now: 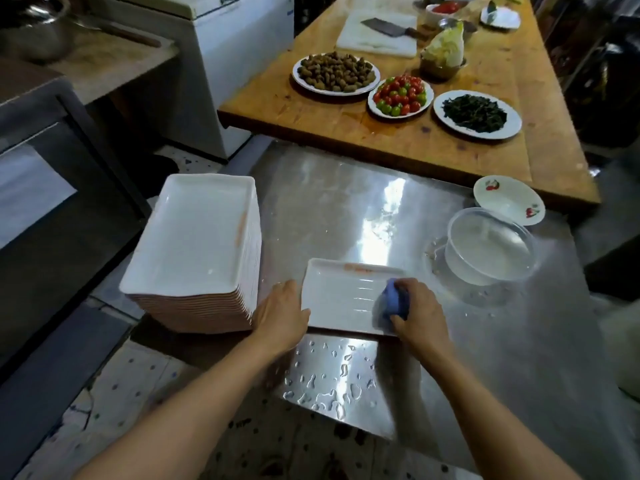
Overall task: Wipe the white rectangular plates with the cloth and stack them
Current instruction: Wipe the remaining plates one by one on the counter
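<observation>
Head view. We see a single white rectangular plate (341, 294) lying flat on the steel desk (485, 358), near the desk's near edge. The left hand (281, 315) rests on the plate's left end, thumb on the rim; its grip is on that end, with the fingers under the edge hidden, so we cannot tell how far they curl. The right hand (417, 311) has its grip clenched around a blue cloth (393, 301), which presses on the right part of the plate surface. Wet streaks show on the plate just left of the cloth.

A tall stack of white rectangular plates (197, 244) stands on the desk's left side, just beside the left hand and apart from the single plate. A clear plastic bowl (490, 247) sits far right on the desk, with a small floral dish (507, 199) just beyond it. Water drops (329, 379) lie on the near desk surface. A wooden table (433, 133) beyond carries plates of food.
</observation>
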The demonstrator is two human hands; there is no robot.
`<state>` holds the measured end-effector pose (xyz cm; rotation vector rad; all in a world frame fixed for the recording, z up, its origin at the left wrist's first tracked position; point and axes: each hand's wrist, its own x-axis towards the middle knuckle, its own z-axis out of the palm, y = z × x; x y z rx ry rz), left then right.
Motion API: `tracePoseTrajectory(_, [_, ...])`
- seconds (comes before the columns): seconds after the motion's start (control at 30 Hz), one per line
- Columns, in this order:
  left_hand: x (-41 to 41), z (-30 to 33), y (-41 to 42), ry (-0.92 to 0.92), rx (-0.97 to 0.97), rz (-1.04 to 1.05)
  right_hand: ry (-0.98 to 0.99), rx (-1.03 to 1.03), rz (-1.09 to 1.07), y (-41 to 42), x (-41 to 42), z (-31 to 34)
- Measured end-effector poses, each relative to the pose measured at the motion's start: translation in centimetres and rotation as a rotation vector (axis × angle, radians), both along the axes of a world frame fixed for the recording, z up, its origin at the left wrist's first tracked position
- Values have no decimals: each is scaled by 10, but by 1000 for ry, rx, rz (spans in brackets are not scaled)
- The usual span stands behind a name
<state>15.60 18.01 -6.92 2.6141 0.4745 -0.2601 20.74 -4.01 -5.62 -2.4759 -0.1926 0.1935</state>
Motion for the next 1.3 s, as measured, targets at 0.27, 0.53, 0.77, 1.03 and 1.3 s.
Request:
tracePoseTrajectory(0.27, [17,-28,-2,52,-127,58,-36,-197,191,-2,-20,-27])
tracePoseTrajectory(0.53, [22,-37,-2,79,-152,66,-36,-304,54,12,19,-43])
tracePoseTrajectory(0.77, [24,-41,1,103,-193,49,-98,-150,-3,48,47,-52])
tracePoseTrajectory(1.03, [22,-43,1,46,-216,44,-104,-30,347,112,40,-48])
tracePoseTrajectory(1.3, [20,-46,7,-23,-564,224,96,40,438,106,25,-38])
